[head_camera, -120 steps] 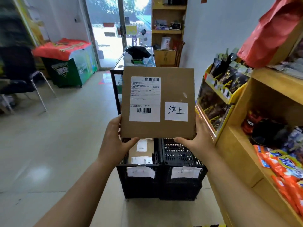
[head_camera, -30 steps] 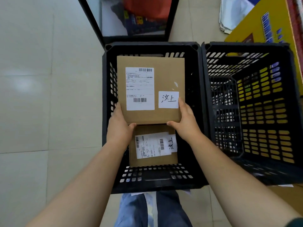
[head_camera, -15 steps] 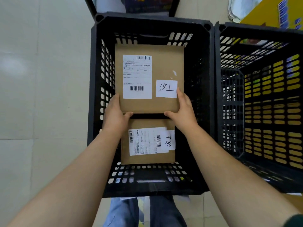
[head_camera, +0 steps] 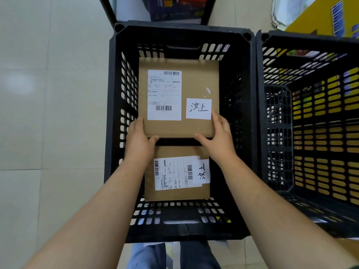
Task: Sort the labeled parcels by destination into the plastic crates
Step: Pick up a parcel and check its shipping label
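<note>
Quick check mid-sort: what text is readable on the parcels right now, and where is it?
"汶上": handwritten white slip on the held parcel.
"汶上": white slip, turned sideways, on the lower parcel.
Printed shipping labels with barcodes on both: too small to read.
Yellow box print: blurred.

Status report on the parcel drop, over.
Left hand and right hand grip the parcel by its near corners. Parcel inside left crate, beyond second parcel. Right crate looks empty. Nothing blocking.
</note>
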